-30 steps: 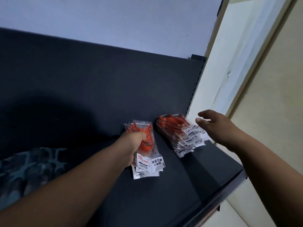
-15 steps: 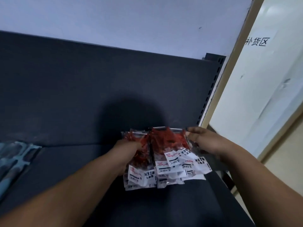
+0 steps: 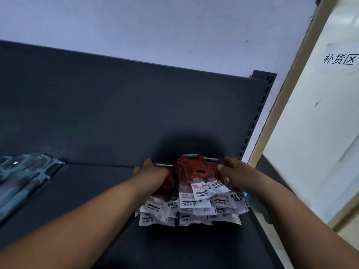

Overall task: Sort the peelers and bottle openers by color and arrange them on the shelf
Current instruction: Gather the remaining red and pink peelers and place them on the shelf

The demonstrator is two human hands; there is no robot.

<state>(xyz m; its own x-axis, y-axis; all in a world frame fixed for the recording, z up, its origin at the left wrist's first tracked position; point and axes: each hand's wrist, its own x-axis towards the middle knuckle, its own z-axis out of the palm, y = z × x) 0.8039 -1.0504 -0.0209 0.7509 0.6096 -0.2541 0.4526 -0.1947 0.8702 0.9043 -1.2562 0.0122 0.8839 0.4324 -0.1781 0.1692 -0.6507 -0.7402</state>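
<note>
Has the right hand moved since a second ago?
Yes. The right hand moved left, from right of the shelf upright onto the red packets, gripping them.

Bare shelf (image 3: 93, 193) lies open mid-frame between blue packets (image 3: 23, 177) at left and red packets (image 3: 196, 191) at right; the back panel (image 3: 116, 113) blocks behind, the slotted upright (image 3: 258, 117) the right edge.

peeler packs (image 3: 196, 193) on shelf (image 3: 87, 179) R end | 2nd stack (image 3: 23, 177) far L
</note>
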